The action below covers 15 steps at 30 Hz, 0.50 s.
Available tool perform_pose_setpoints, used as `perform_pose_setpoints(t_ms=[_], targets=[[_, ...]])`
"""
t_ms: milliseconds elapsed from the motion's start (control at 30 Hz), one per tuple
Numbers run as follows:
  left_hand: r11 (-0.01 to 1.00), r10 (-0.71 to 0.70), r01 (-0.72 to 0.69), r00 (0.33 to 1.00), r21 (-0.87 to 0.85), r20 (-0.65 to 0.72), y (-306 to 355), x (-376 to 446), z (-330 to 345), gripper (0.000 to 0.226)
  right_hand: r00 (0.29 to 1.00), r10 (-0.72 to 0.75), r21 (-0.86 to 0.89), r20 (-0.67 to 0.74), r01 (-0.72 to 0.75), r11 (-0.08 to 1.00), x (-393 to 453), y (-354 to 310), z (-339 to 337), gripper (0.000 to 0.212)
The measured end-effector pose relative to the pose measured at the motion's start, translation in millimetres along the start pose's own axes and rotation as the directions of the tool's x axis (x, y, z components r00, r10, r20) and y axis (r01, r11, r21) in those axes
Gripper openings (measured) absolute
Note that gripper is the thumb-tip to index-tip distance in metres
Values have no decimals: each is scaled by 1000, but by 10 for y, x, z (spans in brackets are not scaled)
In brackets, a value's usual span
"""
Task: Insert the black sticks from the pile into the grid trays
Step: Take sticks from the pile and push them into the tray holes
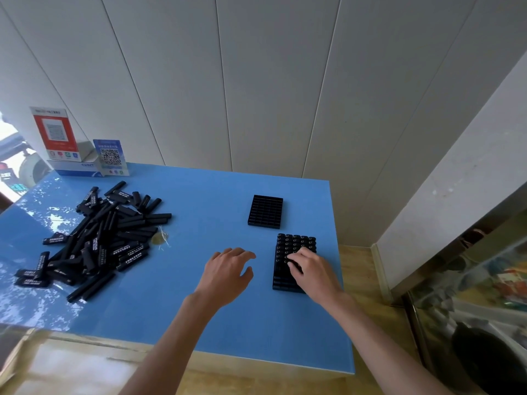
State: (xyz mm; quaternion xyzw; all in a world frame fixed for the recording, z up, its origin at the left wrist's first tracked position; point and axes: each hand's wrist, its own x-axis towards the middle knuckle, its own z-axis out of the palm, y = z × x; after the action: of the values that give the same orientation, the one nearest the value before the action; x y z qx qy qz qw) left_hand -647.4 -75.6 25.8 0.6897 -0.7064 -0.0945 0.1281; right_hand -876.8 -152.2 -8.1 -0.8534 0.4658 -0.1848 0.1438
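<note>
A loose pile of black sticks [97, 240] lies on the left of the blue table [199, 309]. An empty black grid tray [265, 211] sits at the back right. Nearer, a second grid tray [288, 252] stands packed with upright sticks. My right hand [312, 272] rests on top of those sticks, fingers bent over their ends. My left hand [228, 272] hovers just left of that tray, fingers spread and relaxed, holding nothing.
Two QR-code signs [111, 156] and a white box [77, 166] stand at the table's back left corner. A small clear wrapper with a coin-like disc [159, 239] lies beside the pile. The table's right edge runs close to the full tray; a wall stands behind.
</note>
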Motion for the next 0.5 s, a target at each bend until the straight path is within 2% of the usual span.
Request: perform_pose_setpoints(t_ms=[333,500], targets=[[998,-57,62,984,25,-171,210,11,-210,30,996,-21,-26,89,23,999,179,-275,-399,31],[1000,-23,26,988,13,-151,271,-111,-341,32,995,-65,3,80,65,998,202,-388,-532,34]])
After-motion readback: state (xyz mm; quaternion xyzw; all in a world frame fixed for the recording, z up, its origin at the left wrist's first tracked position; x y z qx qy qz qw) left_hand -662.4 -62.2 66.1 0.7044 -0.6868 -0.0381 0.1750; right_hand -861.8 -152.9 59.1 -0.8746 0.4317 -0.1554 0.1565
